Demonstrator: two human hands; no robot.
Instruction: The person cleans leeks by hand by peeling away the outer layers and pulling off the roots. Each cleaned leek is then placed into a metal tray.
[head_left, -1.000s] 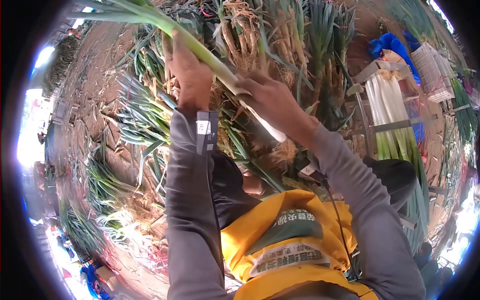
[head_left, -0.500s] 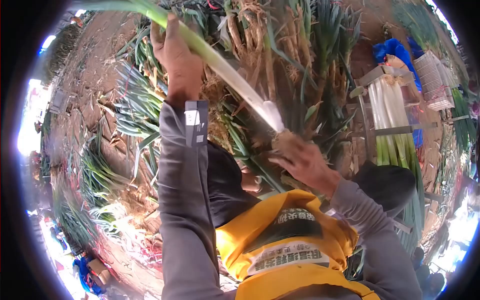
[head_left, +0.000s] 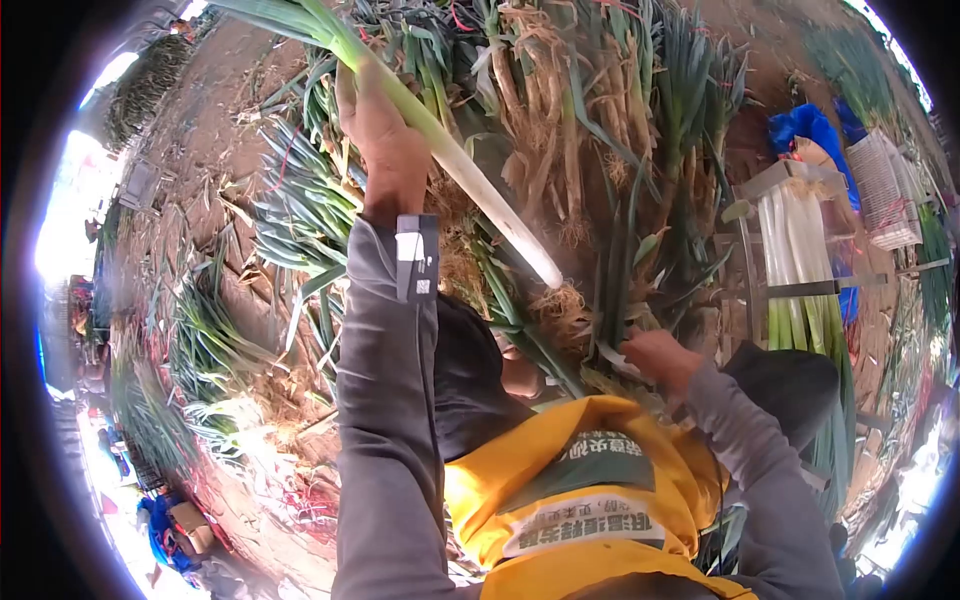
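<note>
My left hand [head_left: 385, 135] is wrapped round the green upper part of a large leek [head_left: 460, 165], held out diagonally. Its white stalk points down to the right and ends in a tuft of roots [head_left: 562, 310]. My right hand [head_left: 655, 355] is low, near my lap, just right of those roots and apart from the stalk. Its fingers are partly hidden among leaves and peelings, so its grip is unclear. Untrimmed leeks with brown outer leaves [head_left: 540, 100] lie beyond both hands.
At the right, a metal rack [head_left: 750, 270] holds a bundle of clean white leeks [head_left: 795, 240], with blue plastic [head_left: 805, 125] behind it. More green leeks [head_left: 300, 205] lie on the ground at the left. A yellow apron [head_left: 590, 490] covers my lap.
My right hand has left the root end of the leek and moved down and to the right. Part of the outer leaf at the stalk's base no longer shows. The view has shifted slightly.
</note>
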